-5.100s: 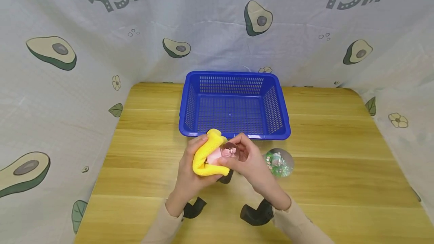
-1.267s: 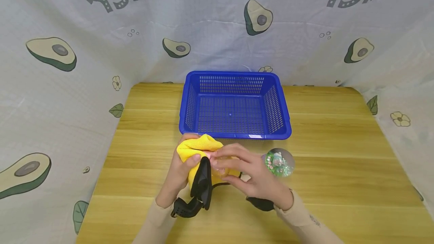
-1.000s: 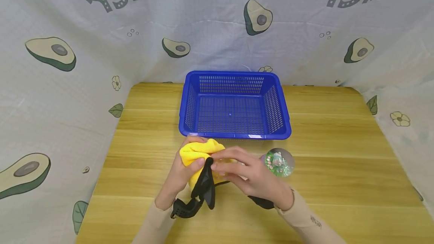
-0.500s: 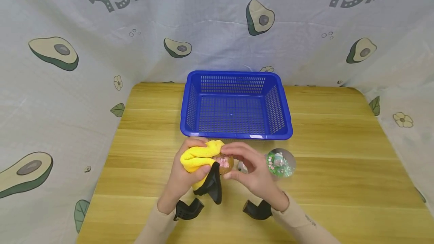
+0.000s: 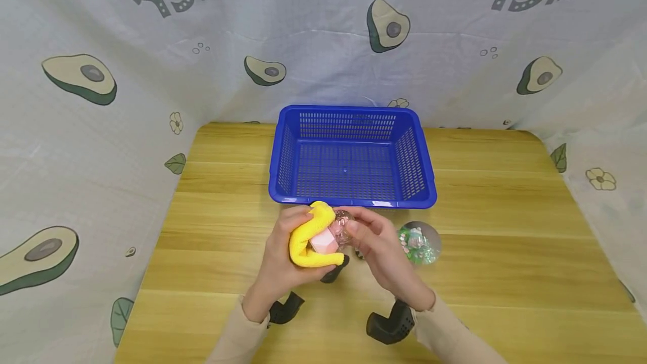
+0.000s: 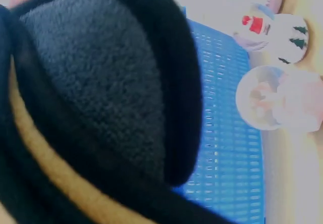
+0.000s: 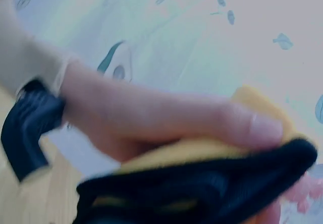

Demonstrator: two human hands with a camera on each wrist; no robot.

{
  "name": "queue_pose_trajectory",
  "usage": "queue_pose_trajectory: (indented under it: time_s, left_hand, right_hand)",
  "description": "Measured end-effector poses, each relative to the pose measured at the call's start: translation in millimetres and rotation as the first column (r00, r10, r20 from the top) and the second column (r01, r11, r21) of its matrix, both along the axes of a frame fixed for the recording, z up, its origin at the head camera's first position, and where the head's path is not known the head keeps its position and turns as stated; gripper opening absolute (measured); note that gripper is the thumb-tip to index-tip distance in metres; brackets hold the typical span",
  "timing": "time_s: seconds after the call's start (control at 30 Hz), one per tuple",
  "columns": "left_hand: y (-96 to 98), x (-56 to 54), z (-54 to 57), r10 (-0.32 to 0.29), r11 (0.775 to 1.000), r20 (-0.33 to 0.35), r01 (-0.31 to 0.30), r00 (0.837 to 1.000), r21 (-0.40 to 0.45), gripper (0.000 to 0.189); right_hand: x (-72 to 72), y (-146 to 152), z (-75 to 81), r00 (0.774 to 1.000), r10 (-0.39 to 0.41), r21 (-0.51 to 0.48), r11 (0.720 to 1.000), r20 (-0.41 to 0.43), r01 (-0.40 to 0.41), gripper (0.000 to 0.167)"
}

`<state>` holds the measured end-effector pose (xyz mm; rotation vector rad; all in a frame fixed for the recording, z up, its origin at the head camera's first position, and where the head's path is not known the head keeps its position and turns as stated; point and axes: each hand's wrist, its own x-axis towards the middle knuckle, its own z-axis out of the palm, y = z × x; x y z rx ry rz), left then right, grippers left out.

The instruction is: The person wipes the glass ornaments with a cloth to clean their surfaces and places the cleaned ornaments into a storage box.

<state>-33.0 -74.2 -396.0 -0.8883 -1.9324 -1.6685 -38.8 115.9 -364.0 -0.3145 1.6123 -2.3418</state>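
In the head view my left hand (image 5: 283,249) grips a folded yellow cloth (image 5: 303,246), which wraps round the pink base of a snow globe (image 5: 323,241). My right hand (image 5: 381,246) holds the clear dome, thumb on its near side. The globe lies tilted between the hands, in front of the basket. Black edging (image 7: 202,166) runs along the cloth in the right wrist view. The cloth's dark grey fleecy side (image 6: 101,77) fills much of the left wrist view and hides the left fingers there. Right of my right hand is a green-and-glitter snow globe (image 5: 420,243).
A blue perforated basket (image 5: 427,184) stands at the table's back. The left wrist view shows a snow globe with a white, tree-painted base (image 6: 292,37) and a pinkish globe (image 6: 262,99) near it. Patterned white fabric (image 5: 323,44) hangs around the wooden table (image 5: 505,229).
The globe and cloth have turned in my hands; the pink base now shows and the dark flap has swung under. My right thumb has moved up the dome. The basket has stayed put.
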Motion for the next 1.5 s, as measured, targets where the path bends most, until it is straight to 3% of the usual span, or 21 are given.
queue_pose_trajectory:
  time_s: [0.1, 0.2, 0.3, 0.4, 0.5, 0.63, 0.73, 0.83, 1.03, 1.2, 1.33, 1.43, 1.5]
  left_hand:
    - [2.1, 0.9, -4.0, 0.049, 0.999, 0.003, -0.049, 0.999, 0.000, 0.066]
    - [4.1, 1.9, -8.9, 0.105, 0.994, 0.031, -0.106, 0.994, 0.022, 0.067]
    - [5.7, 3.5, -13.3, 0.131, 0.990, 0.075, -0.135, 0.988, 0.051, 0.069]
    - [7.5, 5.9, -16.7, 0.117, 0.989, 0.129, -0.127, 0.985, 0.077, 0.072]
    - [9.2, 9.3, -18.4, 0.093, 0.989, 0.200, -0.113, 0.975, 0.091, 0.073]
    - [10.3, 13.6, -18.7, 0.080, 0.989, 0.317, -0.116, 0.945, 0.096, 0.072]
    - [8.7, 15.7, -19.6, 0.085, 0.985, 0.396, -0.136, 0.914, 0.103, 0.073]
    - [2.5, 16.3, -21.8, 0.094, 0.977, 0.441, -0.168, 0.893, 0.132, 0.069]
    - [-17.7, 18.3, -25.4, 0.148, 0.938, 0.504, -0.283, 0.851, 0.202, 0.065]
    - [-33.4, 22.1, -24.7, 0.196, 0.910, 0.521, -0.352, 0.831, 0.218, 0.061]
    - [-43.1, 26.0, -24.0, 0.223, 0.890, 0.521, -0.390, 0.824, 0.237, 0.058]
    - [-48.3, 29.5, -23.8, 0.239, 0.875, 0.531, -0.417, 0.813, 0.244, 0.058]
    - [-50.6, 32.0, -24.2, 0.249, 0.867, 0.543, -0.434, 0.802, 0.243, 0.058]
  right_hand:
    - [0.5, -2.4, 2.4, 0.998, -0.005, 0.012, 1.000, 0.061, 0.004, 0.032]
    - [2.6, -6.3, 3.5, 0.998, -0.017, 0.005, 1.000, 0.068, 0.017, 0.041]
    - [5.1, -11.7, 2.3, 0.998, -0.057, -0.003, 0.998, 0.010, 0.057, 0.048]
    - [7.0, -17.5, -0.3, 0.987, -0.123, -0.026, 0.992, -0.099, 0.121, 0.048]
    - [7.4, -22.5, -3.2, 0.949, -0.176, -0.039, 0.984, -0.261, 0.172, 0.046]
    - [4.3, -27.9, -4.7, 0.861, -0.194, 0.016, 0.974, -0.469, 0.228, 0.050]
    - [-1.3, -30.2, -1.9, 0.814, -0.164, 0.089, 0.963, -0.557, 0.255, 0.051]
    - [-10.3, -31.2, 3.2, 0.797, -0.124, 0.146, 0.955, -0.592, 0.257, 0.047]
    - [-39.7, -31.9, 14.9, 0.785, -0.097, 0.237, 0.924, -0.612, 0.300, 0.049]
    - [-74.4, -32.4, 21.3, 0.772, -0.043, 0.387, 0.847, -0.634, 0.364, 0.049]
    - [-101.7, -33.9, 19.4, 0.807, 0.011, 0.501, 0.789, -0.591, 0.356, 0.045]
    - [-119.5, -36.2, 15.4, 0.844, 0.031, 0.555, 0.766, -0.535, 0.324, 0.043]
    - [-129.7, -37.9, 11.8, 0.862, 0.037, 0.569, 0.765, -0.506, 0.301, 0.043]
